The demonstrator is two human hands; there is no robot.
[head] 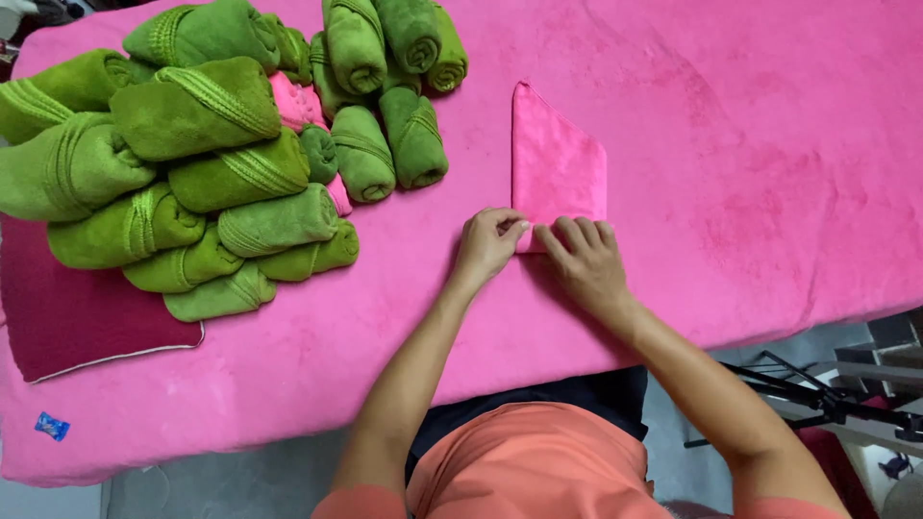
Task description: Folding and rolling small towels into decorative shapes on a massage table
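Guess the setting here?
Likely a spa or massage room: a padded table under a pink cover, a pile of rolled green towels, both hands pressing a folded pink towel.

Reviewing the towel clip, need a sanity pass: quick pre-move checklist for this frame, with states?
1. Both hands on the near edge of the pink towel: ok. Left hand and right hand meet at that edge.
2. Pink towel lies flat, folded to a point at the far end: ok.
3. Grip type, pinching or only pressing: cannot tell, fingertips hide the edge.
4. Space around the towel on the pink cover: ok, nothing beside it to the right.
5. Green rolls apart from the pink towel: ok, nearest roll does not touch it.
6. Pile stable: cannot tell.
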